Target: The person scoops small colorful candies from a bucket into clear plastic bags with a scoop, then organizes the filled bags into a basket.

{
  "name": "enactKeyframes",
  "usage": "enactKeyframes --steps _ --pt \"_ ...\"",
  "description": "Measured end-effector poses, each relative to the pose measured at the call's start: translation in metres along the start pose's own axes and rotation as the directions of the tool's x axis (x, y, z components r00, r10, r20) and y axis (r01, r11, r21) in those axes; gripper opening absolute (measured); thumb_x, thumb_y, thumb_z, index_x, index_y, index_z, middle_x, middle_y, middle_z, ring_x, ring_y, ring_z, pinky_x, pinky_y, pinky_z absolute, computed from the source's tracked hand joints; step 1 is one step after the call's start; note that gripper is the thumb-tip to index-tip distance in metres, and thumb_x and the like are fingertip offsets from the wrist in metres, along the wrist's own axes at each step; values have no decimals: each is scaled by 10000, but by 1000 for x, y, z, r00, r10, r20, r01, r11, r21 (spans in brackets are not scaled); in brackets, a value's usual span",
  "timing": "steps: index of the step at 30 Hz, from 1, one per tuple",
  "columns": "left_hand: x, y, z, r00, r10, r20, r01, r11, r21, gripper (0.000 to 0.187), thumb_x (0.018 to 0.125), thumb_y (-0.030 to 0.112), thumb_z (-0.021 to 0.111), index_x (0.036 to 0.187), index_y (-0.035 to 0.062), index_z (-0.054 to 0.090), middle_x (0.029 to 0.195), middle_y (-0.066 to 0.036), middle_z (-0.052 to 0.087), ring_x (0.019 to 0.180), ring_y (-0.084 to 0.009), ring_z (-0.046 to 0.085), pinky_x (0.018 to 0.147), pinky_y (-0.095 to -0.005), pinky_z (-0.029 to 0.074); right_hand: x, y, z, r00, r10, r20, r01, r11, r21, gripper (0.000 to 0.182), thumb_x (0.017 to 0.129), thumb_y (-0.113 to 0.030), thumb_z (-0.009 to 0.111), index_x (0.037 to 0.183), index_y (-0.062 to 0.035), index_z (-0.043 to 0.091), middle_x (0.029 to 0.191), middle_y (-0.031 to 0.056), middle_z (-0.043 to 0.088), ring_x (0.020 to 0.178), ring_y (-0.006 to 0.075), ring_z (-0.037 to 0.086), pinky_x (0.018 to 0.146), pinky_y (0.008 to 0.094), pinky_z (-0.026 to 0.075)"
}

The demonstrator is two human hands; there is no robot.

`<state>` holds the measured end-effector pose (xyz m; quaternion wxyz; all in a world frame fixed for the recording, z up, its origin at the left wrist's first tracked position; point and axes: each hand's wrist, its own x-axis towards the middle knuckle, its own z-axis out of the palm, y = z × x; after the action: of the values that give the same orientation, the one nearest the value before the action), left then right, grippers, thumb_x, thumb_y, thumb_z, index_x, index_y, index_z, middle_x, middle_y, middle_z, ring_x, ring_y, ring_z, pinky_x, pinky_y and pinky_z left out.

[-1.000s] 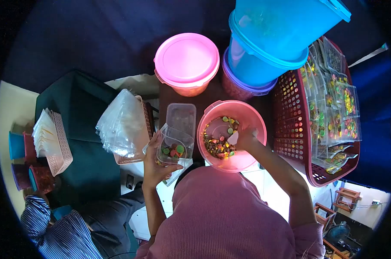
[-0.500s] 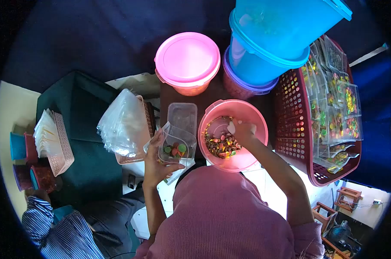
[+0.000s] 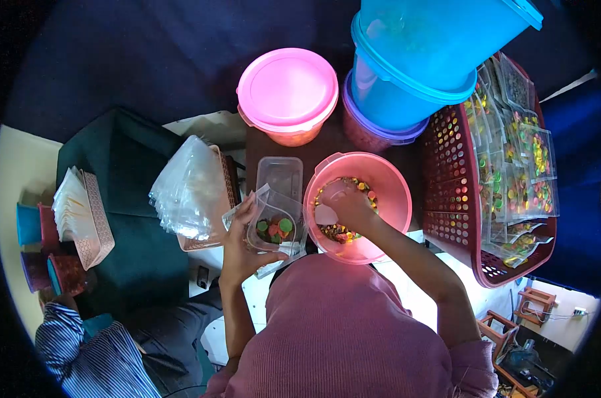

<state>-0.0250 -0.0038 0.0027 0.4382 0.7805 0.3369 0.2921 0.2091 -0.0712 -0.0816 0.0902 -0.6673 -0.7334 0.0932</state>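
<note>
My left hand [image 3: 237, 242] grips a clear zip pouch [image 3: 274, 205] by its side, tilted near the bucket. Green, red and orange pieces [image 3: 274, 229] lie in the lower part of the pouch. My right hand [image 3: 351, 207] reaches down into an open pink bucket [image 3: 394, 233], fingers curled low among small mixed pieces [image 3: 338, 233] of yellow, green, red and brown. What those fingers hold is hidden from me. Just beyond the pouch, a clear plastic tub [image 3: 280, 171] stands on the dark table.
Ahead are a pink lidded bucket [image 3: 288, 89] and stacked blue buckets [image 3: 406, 73]. A red basket [image 3: 449, 182] of filled pouches [image 3: 536, 156] stands right. Empty clear bags [image 3: 191, 189] fill a basket on the left. Another person in striped sleeves [image 3: 91, 351] sits lower left.
My right hand has moved left and slightly toward me inside the bucket, and the pieces there have shifted. The pouch in my left hand has moved slightly right.
</note>
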Motion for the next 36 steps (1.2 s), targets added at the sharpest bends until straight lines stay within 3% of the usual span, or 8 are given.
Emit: enactKeyframes --steps 2,4,14,17,19,29,31,36 --pt "-1 -1 2 1000 -3 5 3 1000 -26 909 362 203 829 1148 35 405 1268 -164 348 1189 -289 320 967 -393 302 -2 -1 -4 1000 19 8 -19 999 -30 184 655 -137 569 829 -147 626 874 97 584 864 236 561 730 391 440" --pt "-2 -3 3 1000 -4 9 4 999 -48 917 361 209 829 1154 35 403 1270 -164 345 1188 -290 321 967 -393 301 -3 5 -8 950 174 260 -180 984 -1 224 675 -116 551 888 -151 609 888 79 583 877 232 554 746 391 431" --pt "0 -1 4 1000 -16 18 17 999 -46 907 369 199 827 1157 54 403 1271 -164 344 1184 -292 328 965 -394 303 -1 7 4 977 130 166 -129 991 -21 233 731 -120 507 938 -179 596 963 45 571 911 196 539 790 357 421" --pt "-2 -2 2 1000 5 16 -4 1000 -14 902 369 193 827 1152 55 400 1272 -163 342 1183 -293 330 965 -399 303 -10 16 14 992 123 19 -122 990 -77 222 747 -164 490 931 -228 595 945 71 565 873 242 547 700 356 451" --pt "-4 -4 2 1000 8 14 -7 1000 -19 898 371 188 827 1148 55 399 1274 -163 339 1183 -292 330 966 -400 302 -8 16 -4 902 268 338 -228 961 -154 234 724 -150 514 940 -203 588 943 61 569 919 229 529 710 355 442" --pt "-1 1 1 999 -20 29 20 1000 -4 892 367 202 826 1137 47 404 1276 -162 336 1195 -289 310 970 -396 301 -9 17 27 992 81 98 -69 990 -120 185 718 -155 539 892 -185 593 912 17 581 906 214 543 680 357 447" --pt "-3 1 1 999 -29 22 29 1000 3 892 367 205 826 1137 45 404 1276 -162 336 1195 -289 310 971 -395 301 -12 21 11 858 280 430 -172 947 -273 222 734 -178 533 948 -198 588 929 15 585 913 206 546 654 347 449" --pt "-8 -8 2 1000 -21 16 21 1000 0 927 364 225 826 1162 43 389 1277 -163 334 1192 -284 315 969 -395 305 -9 29 3 725 322 608 -165 939 -301 261 761 -211 512 1015 -217 571 966 13 584 933 202 542 677 321 444"
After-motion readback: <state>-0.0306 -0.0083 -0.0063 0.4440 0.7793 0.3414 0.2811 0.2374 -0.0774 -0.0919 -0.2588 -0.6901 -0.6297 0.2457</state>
